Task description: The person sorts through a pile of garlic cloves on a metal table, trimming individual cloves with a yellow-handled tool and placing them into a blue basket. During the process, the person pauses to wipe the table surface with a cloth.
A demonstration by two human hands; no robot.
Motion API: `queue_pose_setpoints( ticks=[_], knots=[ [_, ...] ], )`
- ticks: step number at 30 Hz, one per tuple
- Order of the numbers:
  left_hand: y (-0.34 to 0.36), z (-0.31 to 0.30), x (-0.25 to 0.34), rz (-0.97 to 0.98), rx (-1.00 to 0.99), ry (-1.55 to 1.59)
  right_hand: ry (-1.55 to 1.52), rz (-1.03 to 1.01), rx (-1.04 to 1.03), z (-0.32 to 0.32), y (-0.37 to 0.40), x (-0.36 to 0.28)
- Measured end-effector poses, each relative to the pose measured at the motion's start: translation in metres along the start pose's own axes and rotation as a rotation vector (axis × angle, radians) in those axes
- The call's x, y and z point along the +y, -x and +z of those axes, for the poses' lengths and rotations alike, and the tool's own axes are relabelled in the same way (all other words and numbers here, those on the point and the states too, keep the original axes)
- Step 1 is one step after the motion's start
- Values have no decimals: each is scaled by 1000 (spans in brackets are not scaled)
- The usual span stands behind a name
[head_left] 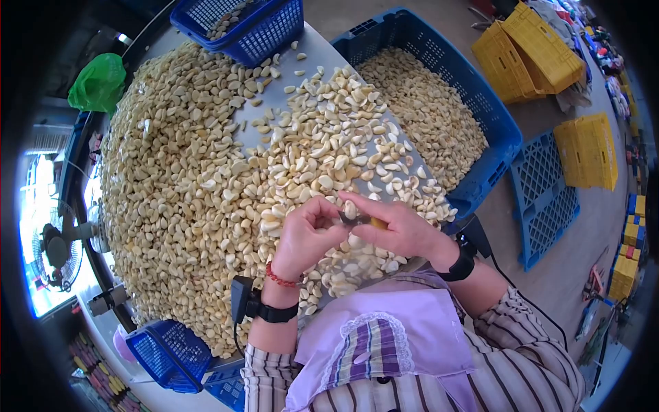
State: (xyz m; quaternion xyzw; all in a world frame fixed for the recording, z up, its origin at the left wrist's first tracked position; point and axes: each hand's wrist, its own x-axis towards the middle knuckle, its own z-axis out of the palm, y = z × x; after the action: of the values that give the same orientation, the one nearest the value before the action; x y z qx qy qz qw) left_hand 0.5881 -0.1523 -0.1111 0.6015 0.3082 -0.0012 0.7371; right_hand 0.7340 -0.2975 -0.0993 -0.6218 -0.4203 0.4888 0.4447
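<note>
Over the heap of pale peeled garlic cloves [192, 185], my two hands meet at the fingertips. My left hand [309, 230] is closed in a pinch, its fingertips at a garlic clove [351, 208]. In my right hand [405, 230] is a small knife [378, 223] with a yellowish handle; its short dark blade lies close to the clove. The fingers partly hide both clove and blade. Whiter cloves [340, 103] lie in a looser spread beyond my hands and toward the right edge of the metal table [317, 51].
A large blue crate [498, 117] partly filled with cloves stands at the table's right side. Blue baskets sit at the far edge [274, 34] and near left [168, 357]. Yellow crates [542, 48] and a blue pallet [546, 196] are on the floor. A fan [58, 240] stands left.
</note>
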Motion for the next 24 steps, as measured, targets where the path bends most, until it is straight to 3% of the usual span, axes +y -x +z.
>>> queue_pose_setpoints(
  ticks=[2,4,5,7,9,11,13,14,15,17,19,23,24],
  knots=[
    [0,3,-1,-43,8,106,-58,64,11,-1,0,-3],
    [3,6,-9,-124,-45,558,-96,40,11,0,-3,6],
    [5,8,-12,-125,-45,558,-135,18,12,1,-4,10],
    [9,12,-16,-206,-48,895,-157,-17,25,4,-5,10],
    [10,10,-17,-199,-54,882,-180,-52,35,6,-4,12],
    [10,10,-12,-188,-60,869,-574,235,-25,6,-2,17],
    [12,15,-1,-95,146,380,-595,218,-29,4,4,21],
    [13,17,-1,-95,148,380,-619,205,-28,5,6,21],
    [14,18,-1,-59,169,293,-620,205,-29,6,7,18],
    [17,21,-3,-24,186,207,-291,101,-64,7,9,8],
    [19,21,-4,0,169,125,-303,88,-78,8,8,10],
    [21,8,-10,66,2,335,-295,35,-21,12,7,13],
    [19,4,-15,163,-184,653,-295,34,-17,11,8,19]
  ],
)
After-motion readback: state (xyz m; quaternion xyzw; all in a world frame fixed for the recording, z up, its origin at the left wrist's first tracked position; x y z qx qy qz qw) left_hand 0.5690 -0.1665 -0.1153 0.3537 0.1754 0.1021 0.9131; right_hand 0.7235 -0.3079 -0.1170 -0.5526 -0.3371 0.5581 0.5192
